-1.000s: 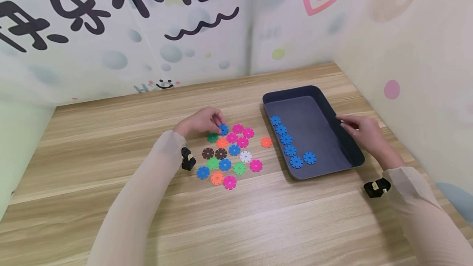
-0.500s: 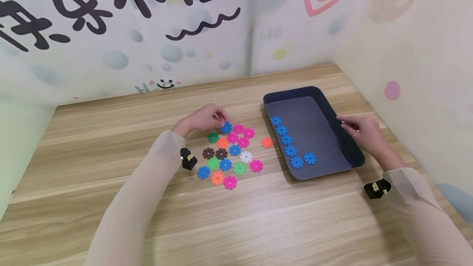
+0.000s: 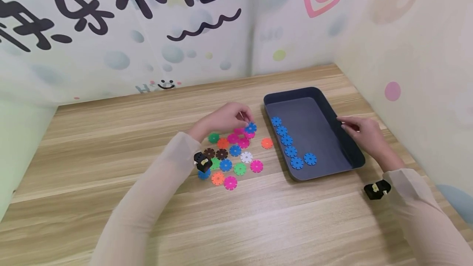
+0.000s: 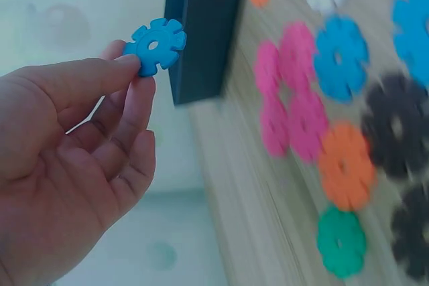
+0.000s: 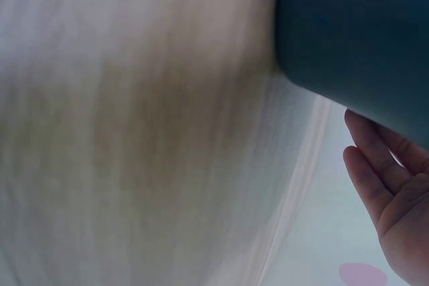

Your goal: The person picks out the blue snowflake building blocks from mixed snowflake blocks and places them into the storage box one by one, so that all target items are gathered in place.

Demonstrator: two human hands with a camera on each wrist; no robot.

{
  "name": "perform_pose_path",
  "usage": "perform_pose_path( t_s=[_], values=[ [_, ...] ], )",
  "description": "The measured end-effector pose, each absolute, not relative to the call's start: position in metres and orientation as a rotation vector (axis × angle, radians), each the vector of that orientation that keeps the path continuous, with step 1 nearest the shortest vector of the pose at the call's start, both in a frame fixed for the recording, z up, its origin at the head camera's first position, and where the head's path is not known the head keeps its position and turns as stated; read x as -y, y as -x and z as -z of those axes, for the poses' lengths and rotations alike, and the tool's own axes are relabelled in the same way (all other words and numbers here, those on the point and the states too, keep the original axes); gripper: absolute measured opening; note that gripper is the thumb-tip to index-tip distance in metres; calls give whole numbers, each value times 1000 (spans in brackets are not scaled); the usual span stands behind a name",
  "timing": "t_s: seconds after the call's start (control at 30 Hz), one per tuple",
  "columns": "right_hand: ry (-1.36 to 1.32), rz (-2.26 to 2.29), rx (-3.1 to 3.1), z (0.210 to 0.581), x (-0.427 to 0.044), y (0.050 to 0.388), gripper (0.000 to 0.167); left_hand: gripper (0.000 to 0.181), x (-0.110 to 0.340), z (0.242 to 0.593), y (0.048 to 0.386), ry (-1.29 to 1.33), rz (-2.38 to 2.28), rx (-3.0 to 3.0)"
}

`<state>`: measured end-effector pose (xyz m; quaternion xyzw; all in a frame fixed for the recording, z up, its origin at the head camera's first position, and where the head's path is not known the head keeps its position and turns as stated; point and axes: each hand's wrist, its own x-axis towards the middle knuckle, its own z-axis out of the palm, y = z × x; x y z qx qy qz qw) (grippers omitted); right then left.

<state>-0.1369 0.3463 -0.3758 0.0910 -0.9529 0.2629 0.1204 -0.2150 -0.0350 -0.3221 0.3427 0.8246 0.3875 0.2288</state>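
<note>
In the head view my left hand (image 3: 228,117) pinches a blue notched disc (image 3: 251,127) between thumb and fingertips, above the pink discs (image 3: 233,138). The left wrist view shows that blue disc (image 4: 158,46) held at its edge by the left hand (image 4: 87,125), raised off the table. My right hand (image 3: 363,132) touches the right rim of a dark grey tray (image 3: 305,174) with its fingertips. Its fingers are fairly straight against the outer wall in the right wrist view, where the hand (image 5: 399,199) is partly cut off by the frame. Several blue discs (image 3: 290,151) lie inside the tray along its left and near sides.
Loose discs in orange (image 3: 217,178), green (image 3: 239,169), white (image 3: 246,157), brown (image 3: 222,154), pink and blue lie left of the tray. One orange disc (image 3: 267,143) sits close beside the tray's left wall. Patterned walls (image 3: 221,44) border the wooden table (image 3: 236,225).
My left hand has carried the blue disc rightward from the far left of the loose discs to above the pink ones. The right hand and the tray have stayed in place.
</note>
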Motion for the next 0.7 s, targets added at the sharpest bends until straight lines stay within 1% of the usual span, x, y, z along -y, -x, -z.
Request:
perform_pose_path(
  t_s=[0.13, 0.33, 0.53, 0.7],
  values=[
    [-257, -776, 2791, 376, -347, 137, 24, 13, 18, 320, 208, -1038, -1084, -2231],
    [-256, -773, 2790, 376, -346, 137, 24, 13, -9, 320, 198, -1107, -1106, -2164],
    [-250, -799, 2805, 377, -347, 138, 25, 15, -37, 325, 195, -1196, -1072, -2132],
    [-249, -817, 2816, 378, -348, 138, 26, 14, -58, 334, 195, -1221, -1048, -2125]
  ],
)
